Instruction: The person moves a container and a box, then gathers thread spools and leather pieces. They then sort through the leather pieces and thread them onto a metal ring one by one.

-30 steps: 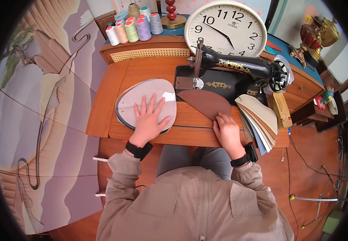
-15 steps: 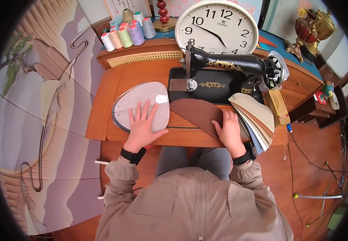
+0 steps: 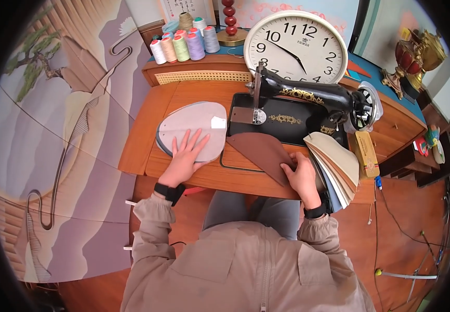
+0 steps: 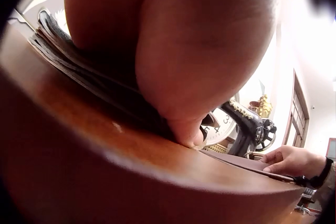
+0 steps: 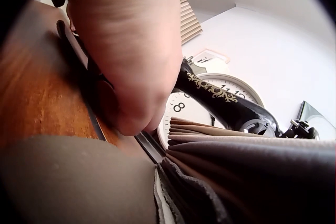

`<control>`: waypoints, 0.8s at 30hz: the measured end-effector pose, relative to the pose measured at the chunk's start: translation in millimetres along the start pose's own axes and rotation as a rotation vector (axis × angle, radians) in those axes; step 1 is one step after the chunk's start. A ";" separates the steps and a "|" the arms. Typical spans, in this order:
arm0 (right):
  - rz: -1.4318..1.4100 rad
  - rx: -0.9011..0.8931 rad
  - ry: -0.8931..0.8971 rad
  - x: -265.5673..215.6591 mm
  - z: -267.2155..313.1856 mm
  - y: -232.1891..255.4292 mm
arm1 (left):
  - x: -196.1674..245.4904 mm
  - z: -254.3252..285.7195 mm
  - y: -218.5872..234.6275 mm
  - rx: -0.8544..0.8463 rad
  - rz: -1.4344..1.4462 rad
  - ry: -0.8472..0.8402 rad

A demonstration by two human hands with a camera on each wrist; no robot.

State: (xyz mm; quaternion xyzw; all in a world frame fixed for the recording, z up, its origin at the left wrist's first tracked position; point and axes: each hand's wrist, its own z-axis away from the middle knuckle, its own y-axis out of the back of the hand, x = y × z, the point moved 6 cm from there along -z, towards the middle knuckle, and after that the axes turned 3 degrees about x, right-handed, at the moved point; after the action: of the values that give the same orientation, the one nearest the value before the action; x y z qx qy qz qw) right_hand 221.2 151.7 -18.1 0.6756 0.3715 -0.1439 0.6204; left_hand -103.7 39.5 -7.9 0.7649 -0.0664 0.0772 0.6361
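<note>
A stack of rounded pale pinkish-grey leather-like pieces (image 3: 188, 114) lies at the left of the wooden sewing table. My left hand (image 3: 180, 161) rests on its near part with the fingers spread; in the left wrist view the thumb reaches down beside the stack. On the top piece sits a white label (image 3: 218, 122). Between the hands lies a half-oval brown leather-like sheet (image 3: 258, 148). My right hand (image 3: 304, 179) pinches its right edge, thumb apart from the curled fingers. Right of that hand fans out a set of beige, brown, white and blue swatches (image 3: 334, 151).
A black sewing machine (image 3: 308, 93) stands behind the brown sheet. Behind it are a large round clock (image 3: 287, 52) and several thread spools (image 3: 196, 47). A yellow box (image 3: 366, 154) lies right of the swatches. The table's front edge (image 3: 245, 190) is close to my lap.
The left hand has slid back towards the stack's near edge. The right hand has moved from the brown sheet's near tip up along its right edge. The head view has shifted slightly.
</note>
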 end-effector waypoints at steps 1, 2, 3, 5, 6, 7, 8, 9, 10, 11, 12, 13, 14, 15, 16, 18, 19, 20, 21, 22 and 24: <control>0.000 -0.001 0.004 0.5 0.4 -1.6 | -4.4 -5.1 -0.3 0.000 0.004 -0.002; -0.033 0.027 -0.005 1.7 0.9 -1.2 | -8.8 -9.4 0.0 0.002 0.004 0.001; -0.066 0.055 -0.014 3.5 1.2 -0.6 | -12.7 -13.2 0.1 -0.004 0.009 0.001; -0.110 0.046 -0.020 10.7 -1.6 -2.2 | -16.5 -16.1 0.8 -0.015 0.029 0.003; -0.154 0.038 -0.027 13.1 -1.7 -2.7 | -14.2 -13.0 -1.2 -0.017 0.032 0.004; -0.154 0.039 -0.029 11.9 0.0 -1.2 | -8.5 -10.1 3.2 0.039 0.026 0.031; -0.186 0.074 0.029 5.0 2.2 5.0 | -2.1 -7.4 7.9 0.092 0.021 0.055; -0.215 0.109 0.087 -1.9 4.5 12.4 | 8.5 -3.2 14.5 0.204 0.111 0.014; -0.212 0.113 0.081 -6.9 8.2 17.4 | 21.7 2.9 21.5 0.314 0.204 -0.028; -0.188 0.154 0.099 -16.7 15.1 24.6 | 42.7 7.9 34.1 0.392 0.299 -0.047; -0.162 0.193 0.118 -28.2 23.3 31.6 | 54.9 16.1 33.7 0.372 0.400 -0.001; -0.230 0.206 0.152 -44.1 33.5 36.8 | 54.3 22.2 10.7 0.179 0.753 0.169; -0.270 0.165 0.159 -51.9 42.4 35.2 | 58.0 28.2 -12.5 -0.026 1.097 0.345; -0.263 0.169 0.278 -58.5 51.3 30.3 | 64.0 27.8 -16.4 -0.028 1.103 0.351; -0.257 0.174 0.400 -66.4 59.3 27.1 | 70.9 29.0 -25.0 -0.081 1.431 0.482; -0.154 0.101 0.638 -84.8 77.0 27.7 | 83.6 27.5 -29.3 -0.133 1.763 0.616; -0.061 0.075 0.746 -89.0 87.5 24.1 | 83.4 21.9 -22.8 -0.025 1.809 0.626; -0.058 0.069 0.745 -89.2 91.8 25.5 | 80.3 17.4 -18.8 0.082 1.852 0.636; -0.021 0.020 0.817 -95.3 98.1 26.1 | 65.9 15.8 -32.0 0.125 1.875 0.684; 0.015 -0.027 0.890 -99.9 104.3 25.0 | 62.4 14.6 -30.7 0.125 1.879 0.686; 0.011 -0.064 0.911 -97.4 108.4 23.5 | 54.6 14.1 -26.8 0.109 1.765 0.746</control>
State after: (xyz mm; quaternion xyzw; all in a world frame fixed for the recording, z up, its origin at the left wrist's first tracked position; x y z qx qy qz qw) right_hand 199.6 18.9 42.5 0.6525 0.6073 0.1826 0.4149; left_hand -44.4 30.3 -25.2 0.3938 -0.4083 0.7699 0.2924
